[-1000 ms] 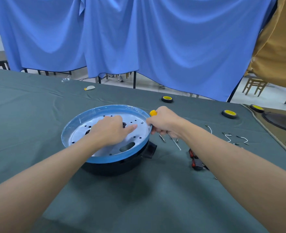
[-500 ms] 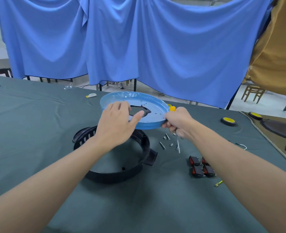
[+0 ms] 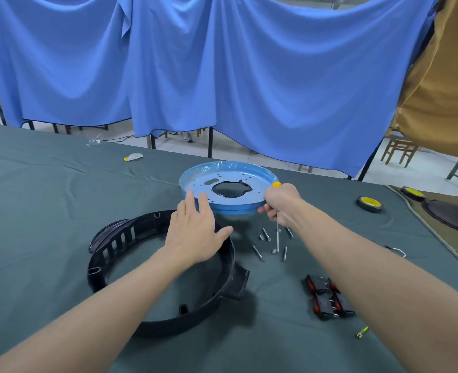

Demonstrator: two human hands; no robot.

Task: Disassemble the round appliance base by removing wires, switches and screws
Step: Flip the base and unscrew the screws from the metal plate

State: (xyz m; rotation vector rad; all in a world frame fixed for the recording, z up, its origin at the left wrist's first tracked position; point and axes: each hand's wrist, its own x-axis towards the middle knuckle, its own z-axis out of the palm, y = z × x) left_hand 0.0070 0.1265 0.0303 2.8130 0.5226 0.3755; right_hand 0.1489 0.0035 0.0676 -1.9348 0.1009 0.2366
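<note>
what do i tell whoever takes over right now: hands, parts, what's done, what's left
Right hand grips the blue plate by its rim, along with a yellow-handled screwdriver, shaft pointing down.
Left hand is open, fingers at the plate's near rim; contact unclear.
The plate is held above the table, off the black ring lying on the green cloth.
Done: loose screws and switches lie right of the ring.
Left: probably set the plate down, then check the ring for leftovers.
</note>
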